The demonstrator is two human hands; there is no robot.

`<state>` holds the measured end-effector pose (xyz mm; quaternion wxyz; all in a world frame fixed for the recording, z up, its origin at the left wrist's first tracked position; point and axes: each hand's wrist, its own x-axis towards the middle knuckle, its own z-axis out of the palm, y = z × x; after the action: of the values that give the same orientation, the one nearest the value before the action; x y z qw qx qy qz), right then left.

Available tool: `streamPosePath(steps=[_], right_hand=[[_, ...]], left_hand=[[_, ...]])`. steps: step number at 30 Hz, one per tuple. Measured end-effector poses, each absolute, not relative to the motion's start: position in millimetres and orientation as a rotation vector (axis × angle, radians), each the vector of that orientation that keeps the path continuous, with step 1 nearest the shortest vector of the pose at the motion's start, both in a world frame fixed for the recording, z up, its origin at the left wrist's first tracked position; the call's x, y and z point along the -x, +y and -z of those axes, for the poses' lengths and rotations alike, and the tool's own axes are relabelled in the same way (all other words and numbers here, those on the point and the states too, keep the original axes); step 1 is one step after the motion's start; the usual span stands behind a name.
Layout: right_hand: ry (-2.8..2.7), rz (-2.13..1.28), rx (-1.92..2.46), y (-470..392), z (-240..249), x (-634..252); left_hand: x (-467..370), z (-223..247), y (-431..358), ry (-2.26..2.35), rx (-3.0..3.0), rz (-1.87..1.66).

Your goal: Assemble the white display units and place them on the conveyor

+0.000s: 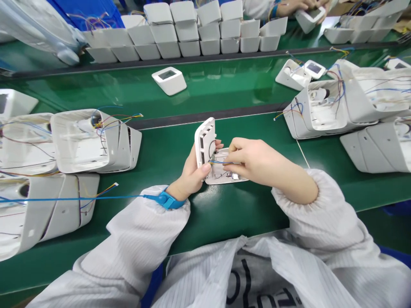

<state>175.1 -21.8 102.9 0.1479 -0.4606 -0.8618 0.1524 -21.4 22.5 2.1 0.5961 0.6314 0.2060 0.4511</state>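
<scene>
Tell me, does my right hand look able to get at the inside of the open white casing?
Most likely yes: the casing stands open, its raised half held up by the left hand, and the right hand pinches the thin wires over it.

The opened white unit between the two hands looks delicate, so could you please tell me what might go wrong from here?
The thin wires pinched by the right hand could be strained or pulled loose. If the left hand slips, the raised half might drop onto them. The blue wrist-strap cord, crossing in front of the lower-left housing, might snag its loose connector.
</scene>
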Motion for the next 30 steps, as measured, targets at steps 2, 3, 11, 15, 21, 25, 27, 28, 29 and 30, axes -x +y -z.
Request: streamPosePath(steps=[2,3,11,15,21,25,27,28,29,30], right_hand=[[-2.426,-0.476,1.280,-18.6,-101.5,-178.7],[-2.402,-0.487,1.272,-17.0,-100.2,-180.2],[-2.522,-0.380,1.500,-1.0,-78.9,-176.4],[-2.596,-0.144,1.453,4.3,-71.6,-174.9],[-2.588,-0.060,1.558,-0.3,-70.8,-168.8],[-2.490,-0.178,1.632,1.5,-66.5,-166.1],[-2.402,-0.385,1.637,6.7,-64.4,-172.4],[-2.372,-0.530,1.619,9.8,-64.3,-178.4],[-2.352,-0.696,1.579,13.0,-64.8,-186.2],[-2.325,-0.867,1.522,15.9,-66.0,-195.2]], left_hand=[[20.9,-3.2,22.0,0.497,-1.477,-1.041],[20.5,-3.9,21.6,0.505,-1.480,-1.044],[19.8,-2.7,20.0,0.552,-1.599,-1.089],[19.5,-2.9,19.0,0.598,-1.763,-1.075],[14.1,-10.8,17.6,0.614,-1.905,-1.100],[18.5,-21.2,21.3,0.642,-2.224,-0.988],[22.1,-28.4,23.0,0.618,-2.408,-0.813],[23.5,-31.9,23.6,0.603,-2.473,-0.718],[24.6,-35.2,24.1,0.593,-2.518,-0.628],[25.2,-37.8,24.5,0.589,-2.546,-0.555]])
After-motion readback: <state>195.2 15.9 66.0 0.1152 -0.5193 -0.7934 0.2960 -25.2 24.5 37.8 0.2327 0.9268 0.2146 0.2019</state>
